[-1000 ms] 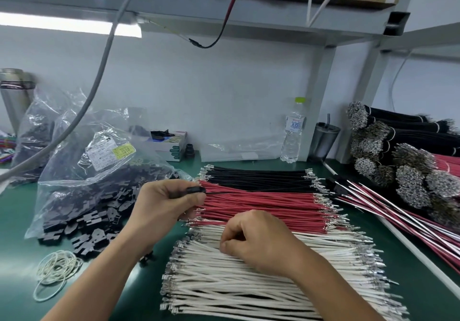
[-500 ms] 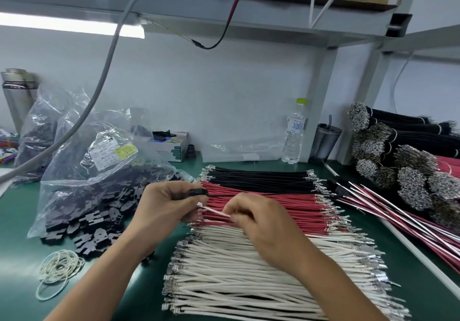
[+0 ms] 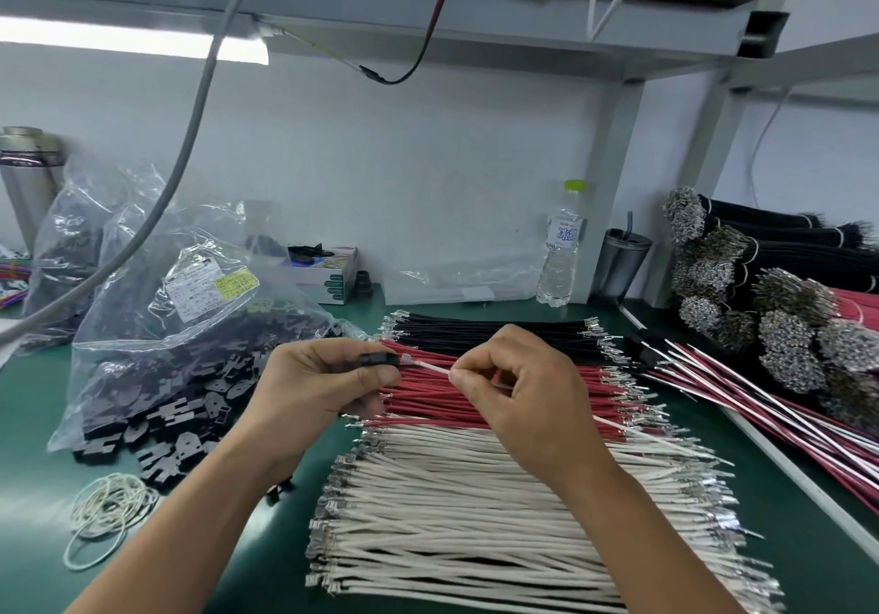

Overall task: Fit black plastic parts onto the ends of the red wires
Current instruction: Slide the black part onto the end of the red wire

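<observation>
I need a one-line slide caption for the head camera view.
Left hand holds a black plastic part while right hand feeds a white wire into it.

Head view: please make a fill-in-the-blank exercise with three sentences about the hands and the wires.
1. The right hand pinches a single ____ wire.
2. The left hand holds a small ____ plastic part.
3. On the table, the red wires lie between the black wires and the ____ wires.

Missing words: white; black; white
</observation>
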